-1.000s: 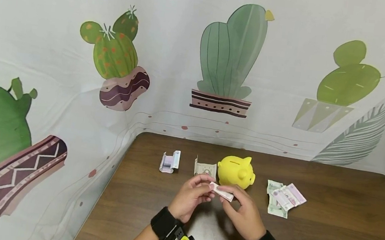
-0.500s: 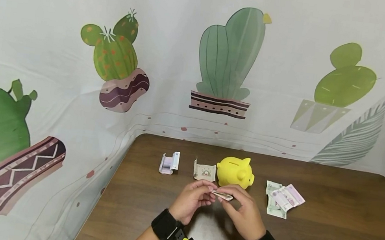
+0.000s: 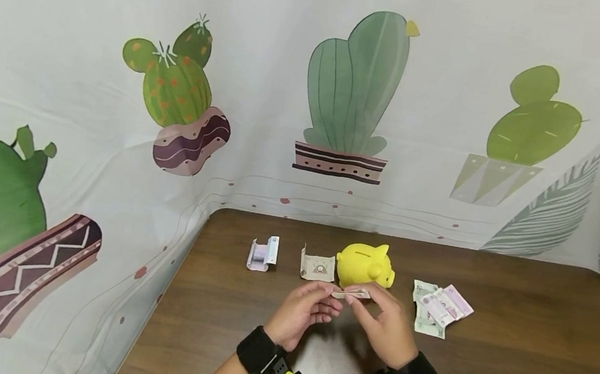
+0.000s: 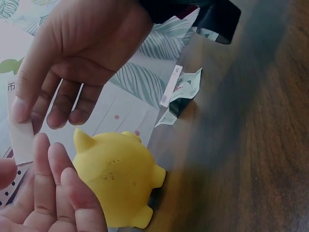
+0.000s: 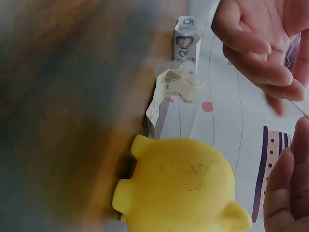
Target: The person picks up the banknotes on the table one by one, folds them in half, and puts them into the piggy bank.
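A white cloth (image 3: 259,102) with printed cacti and leaves covers the far side and the left side of the scene. Before it stands a brown wooden desk (image 3: 527,342). Over the near middle of the desk are the two hands. The left hand (image 3: 293,314) pinches the left end of a folded banknote (image 3: 352,294), and the right hand (image 3: 385,327) pinches its right end, so this narrow strip is held between them, above the desk. Just beyond the right hand there is a yellow piggy bank (image 3: 362,264), its snout turned to the right. Farther right, a pink banknote (image 3: 447,305) lies partly on top of a green banknote (image 3: 425,321). Left of the piggy bank is a beige banknote (image 3: 318,268) with its left edge bent upward. Farther left lies a pale purple banknote (image 3: 258,257), also with bent-up edges.
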{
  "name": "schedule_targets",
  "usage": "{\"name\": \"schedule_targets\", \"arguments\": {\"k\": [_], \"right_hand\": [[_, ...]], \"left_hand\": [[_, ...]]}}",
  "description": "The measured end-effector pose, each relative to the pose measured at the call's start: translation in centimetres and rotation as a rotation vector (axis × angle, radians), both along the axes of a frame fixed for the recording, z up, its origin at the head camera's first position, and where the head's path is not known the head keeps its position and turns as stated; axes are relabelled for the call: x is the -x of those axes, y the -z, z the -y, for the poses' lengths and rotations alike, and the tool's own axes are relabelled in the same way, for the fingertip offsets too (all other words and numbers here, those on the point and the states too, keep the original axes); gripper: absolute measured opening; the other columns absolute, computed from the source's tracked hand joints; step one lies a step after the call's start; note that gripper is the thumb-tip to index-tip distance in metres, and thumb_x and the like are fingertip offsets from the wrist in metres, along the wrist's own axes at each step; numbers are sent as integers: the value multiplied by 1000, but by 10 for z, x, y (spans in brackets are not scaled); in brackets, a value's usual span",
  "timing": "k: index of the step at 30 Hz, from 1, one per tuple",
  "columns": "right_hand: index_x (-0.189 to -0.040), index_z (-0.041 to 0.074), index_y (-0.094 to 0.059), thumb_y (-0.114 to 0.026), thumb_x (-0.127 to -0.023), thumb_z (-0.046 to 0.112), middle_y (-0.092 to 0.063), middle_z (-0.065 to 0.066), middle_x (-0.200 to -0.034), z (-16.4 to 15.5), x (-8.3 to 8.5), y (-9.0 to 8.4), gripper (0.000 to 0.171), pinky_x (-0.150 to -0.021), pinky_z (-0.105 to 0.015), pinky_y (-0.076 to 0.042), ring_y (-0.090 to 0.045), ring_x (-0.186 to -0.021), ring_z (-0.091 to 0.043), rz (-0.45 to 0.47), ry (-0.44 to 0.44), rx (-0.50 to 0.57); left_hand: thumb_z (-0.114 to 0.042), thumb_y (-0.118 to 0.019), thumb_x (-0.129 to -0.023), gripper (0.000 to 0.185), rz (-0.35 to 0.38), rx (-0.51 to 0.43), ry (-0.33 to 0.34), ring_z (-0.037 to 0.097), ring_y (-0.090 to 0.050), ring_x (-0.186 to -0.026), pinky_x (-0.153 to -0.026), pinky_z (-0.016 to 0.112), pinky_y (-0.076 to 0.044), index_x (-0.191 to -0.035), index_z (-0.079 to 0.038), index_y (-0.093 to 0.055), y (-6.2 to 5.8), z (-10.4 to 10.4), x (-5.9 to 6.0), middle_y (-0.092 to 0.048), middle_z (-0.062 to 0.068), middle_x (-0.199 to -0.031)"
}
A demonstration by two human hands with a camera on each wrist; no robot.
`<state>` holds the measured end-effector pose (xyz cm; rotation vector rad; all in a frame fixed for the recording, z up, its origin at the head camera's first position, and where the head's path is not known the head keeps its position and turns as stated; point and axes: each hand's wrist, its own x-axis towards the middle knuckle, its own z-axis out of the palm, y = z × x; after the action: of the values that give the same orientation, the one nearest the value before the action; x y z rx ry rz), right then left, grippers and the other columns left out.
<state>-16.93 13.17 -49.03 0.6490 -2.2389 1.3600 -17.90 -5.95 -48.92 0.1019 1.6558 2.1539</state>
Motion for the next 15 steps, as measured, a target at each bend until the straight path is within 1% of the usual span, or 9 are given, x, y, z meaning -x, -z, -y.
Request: {"name": "schedule_targets", "arguments": {"k": [3, 6, 8, 10, 12, 15], "right_hand": [[-105, 16, -73, -73, -90, 3, -74, 2, -100, -1, 4, -3, 20, -82, -16, -52, -65, -94, -2, 34, 11, 25], [-106, 16, -72, -70, -92, 3, -73, 1, -101, -2, 8, -6, 19, -80, -16, -53, -64, -93, 0, 72, 31, 64], [-106, 16, -72, -69, -94, 4, -73, -1, -101, -3, 10, -8, 17, -76, -16, -52, -64, -93, 0, 100, 58, 84], [-107, 16, -72, -67, -96, 6, -74, -2, -102, -4, 12, -10, 15, -75, -16, -52, -64, -93, 1, 129, 87, 95], [-107, 16, -73, -66, -97, 8, -75, -2, -102, -6, 15, -12, 14, -74, -16, -52, -63, -94, 3, 159, 108, 103], [-108, 17, -73, -65, -98, 11, -75, -1, -105, -11, 22, -13, 14, -77, -16, -52, -63, -96, 3, 177, 122, 118]], "left_hand": [[-29, -50, -104, 34, 0, -3, -4, 12, -65, -84, -80, 27, -53, -124, -3, -59, -1, 1, 1, -69, -3, -91], [-31, -50, -104, 36, 1, -4, -9, 13, -66, -84, -80, 28, -53, -124, -2, -60, -3, 1, 1, -69, -2, -91], [-30, -50, -104, 36, 1, -3, -6, 13, -65, -84, -81, 29, -53, -124, -2, -60, -4, 1, 1, -69, -2, -92], [-28, -50, -104, 33, -6, 0, -2, 13, -65, -84, -81, 30, -53, -122, -2, -61, -4, 1, 0, -68, -1, -92], [-25, -49, -104, 33, -19, 0, 1, 13, -65, -84, -81, 30, -52, -122, 0, -61, -5, 2, 0, -68, -1, -92], [-22, -50, -104, 33, -26, 1, 6, 13, -65, -83, -81, 30, -52, -122, 3, -60, -6, 2, -1, -68, -1, -91]]}}
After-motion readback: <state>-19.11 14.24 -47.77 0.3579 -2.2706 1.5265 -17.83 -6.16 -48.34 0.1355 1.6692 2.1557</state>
